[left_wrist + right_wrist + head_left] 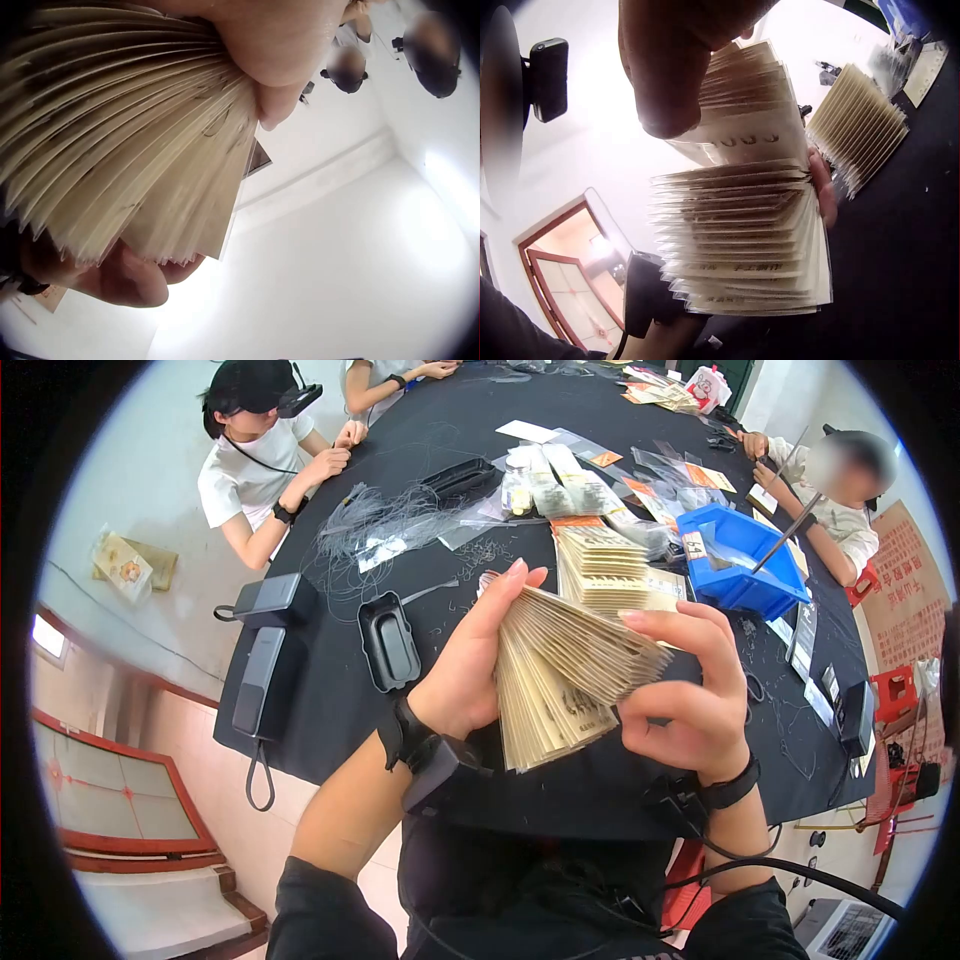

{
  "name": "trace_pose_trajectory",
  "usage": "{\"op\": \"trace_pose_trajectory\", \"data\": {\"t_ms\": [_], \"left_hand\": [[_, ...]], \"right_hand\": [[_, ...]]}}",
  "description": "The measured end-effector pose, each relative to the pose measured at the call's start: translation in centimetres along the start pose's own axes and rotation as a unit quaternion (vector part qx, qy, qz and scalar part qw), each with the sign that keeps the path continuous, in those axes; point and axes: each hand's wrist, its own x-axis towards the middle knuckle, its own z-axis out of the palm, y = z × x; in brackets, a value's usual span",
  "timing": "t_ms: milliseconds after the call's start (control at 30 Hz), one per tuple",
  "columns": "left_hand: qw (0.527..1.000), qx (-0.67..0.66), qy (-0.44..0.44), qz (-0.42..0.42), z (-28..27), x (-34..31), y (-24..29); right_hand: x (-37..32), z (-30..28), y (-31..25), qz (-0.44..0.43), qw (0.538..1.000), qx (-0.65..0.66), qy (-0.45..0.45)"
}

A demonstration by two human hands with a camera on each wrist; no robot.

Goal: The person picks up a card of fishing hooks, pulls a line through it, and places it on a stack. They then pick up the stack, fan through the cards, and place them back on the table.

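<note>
A thick fanned stack of cream paper packets in clear sleeves (560, 670) is gripped at its narrow end by the left hand (465, 670), thumb on top. The right hand (695, 695) is at the fan's right edge, its fingers bent around the outer packets. In the left wrist view the packets (112, 135) spread below the left hand (277, 37). The right wrist view shows the right hand (667, 75) over the upper packets, with a gap in the fan (742, 225) below them. Behind lies a second fanned stack (605, 565) on the table.
On the black table (450, 735) are a blue bin (740, 560), an open black case (388, 640), two dark devices at the left edge, tangled clear threads (370, 540), plastic packets (560, 480) and scissors (755, 688). People sit across at the left and right.
</note>
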Motion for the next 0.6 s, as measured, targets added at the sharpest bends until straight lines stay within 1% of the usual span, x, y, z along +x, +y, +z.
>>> {"op": "trace_pose_trajectory", "data": {"t_ms": [33,133,233,333,400,533,600], "left_hand": [[1.0,-0.003,0.001,-0.001,-0.1,0.0,-0.1],[1.0,-0.006,-0.001,-0.003,-0.3,0.3,0.0],[1.0,-0.014,-0.009,-0.011,-0.4,0.4,0.0],[0.999,-0.023,-0.026,-0.015,-0.5,0.2,0.1],[0.999,-0.028,-0.035,-0.012,-0.6,0.3,0.0],[0.999,-0.029,-0.037,-0.011,-0.4,0.2,0.0],[0.999,-0.03,-0.031,-0.016,-0.6,0.3,0.0]], "right_hand": [[-0.1,0.0,0.2,-0.002,1.0,0.005,0.007],[0.1,-0.6,0.1,-0.007,1.0,-0.007,-0.018],[0.5,-0.4,-0.2,-0.007,1.0,-0.02,-0.015],[1.1,-0.9,-1.3,0.024,0.999,0.003,-0.041],[1.1,-0.9,-1.2,0.016,0.999,0.001,-0.042],[0.8,-0.5,-0.9,0.001,1.0,0.009,-0.026],[0.6,0.0,-0.5,0.002,0.999,0.04,-0.006]]}}
